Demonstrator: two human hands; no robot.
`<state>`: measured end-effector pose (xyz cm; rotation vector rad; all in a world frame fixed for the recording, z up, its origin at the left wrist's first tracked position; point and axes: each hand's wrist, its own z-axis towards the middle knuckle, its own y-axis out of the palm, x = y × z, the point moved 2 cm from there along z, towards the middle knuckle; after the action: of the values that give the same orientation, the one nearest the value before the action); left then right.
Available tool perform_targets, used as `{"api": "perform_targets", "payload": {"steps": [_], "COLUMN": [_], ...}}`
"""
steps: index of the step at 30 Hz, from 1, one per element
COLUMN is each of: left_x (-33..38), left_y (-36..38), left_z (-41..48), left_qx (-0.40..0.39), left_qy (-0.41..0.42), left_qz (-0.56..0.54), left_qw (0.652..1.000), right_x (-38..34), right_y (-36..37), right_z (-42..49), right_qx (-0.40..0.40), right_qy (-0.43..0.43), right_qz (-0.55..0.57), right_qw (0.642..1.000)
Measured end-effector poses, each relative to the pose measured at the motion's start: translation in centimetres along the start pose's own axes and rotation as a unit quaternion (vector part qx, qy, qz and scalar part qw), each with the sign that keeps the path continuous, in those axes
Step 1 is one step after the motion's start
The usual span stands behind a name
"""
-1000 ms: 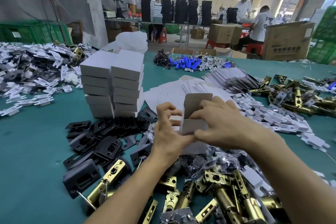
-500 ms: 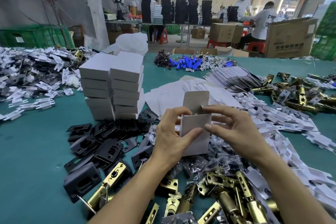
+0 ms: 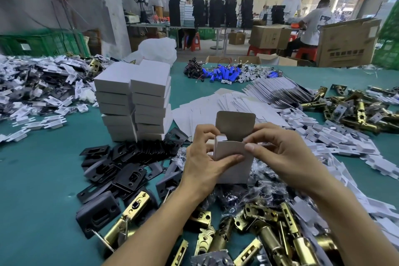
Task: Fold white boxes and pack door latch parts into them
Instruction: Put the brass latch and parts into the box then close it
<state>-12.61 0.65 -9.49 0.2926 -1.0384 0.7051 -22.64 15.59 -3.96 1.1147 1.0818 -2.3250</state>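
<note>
Stack of folded boxes (image 3: 133,101): sitting left of centre and far of the hands, in two closed columns.

Black plates (image 3: 121,168): lying in a heap to the near left of the hands, apart from them.

Left hand (image 3: 205,162): gripping the left side of the white box (image 3: 234,164), with the thumb lying across the front panel and the fingers curling round behind the top left corner.

White box: standing upright between both hands at near centre, above the bagged parts. Its lid flap (image 3: 235,124) is sticking straight up, and a small side flap at the left is bending inward.

Right hand (image 3: 280,153): pinching the box's top right corner between thumb and forefinger, while the other fingers are spreading loosely and holding nothing.

Brass latches (image 3: 269,233): lying piled nearest the camera, and none is going into the box yet.

Risk: the thin card is likely buckling if the thumbs press the front panel too hard. A side flap could be springing back out before the lid comes down, leaving the lid jamming on it.

Change: the right hand, which was covering the front a second ago, is now sitting back at the corner. The left flap is folding further in than half a second ago, while the lid stays raised.
</note>
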Motion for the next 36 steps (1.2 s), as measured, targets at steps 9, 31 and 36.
{"api": "perform_targets", "payload": {"steps": [9,31,36], "left_x": [0.6,2.6,2.3], "left_y": [-0.2,-0.3,-0.7], "left_z": [-0.1,0.9,0.8], "left_qx": [-0.005,-0.006,-0.010], "left_qy": [-0.002,0.020,0.016], "left_qz": [-0.023,-0.081,-0.080], "left_qw": [1.000,0.997,0.997], "right_x": [-0.5,-0.6,-0.1], "right_y": [1.4,1.3,0.5], "right_z": [0.4,0.6,0.5], "right_qx": [0.081,0.131,0.073], "right_qy": [-0.043,-0.029,0.024], "right_qz": [0.124,0.043,0.084], "right_qw": [0.988,0.990,0.993]}}
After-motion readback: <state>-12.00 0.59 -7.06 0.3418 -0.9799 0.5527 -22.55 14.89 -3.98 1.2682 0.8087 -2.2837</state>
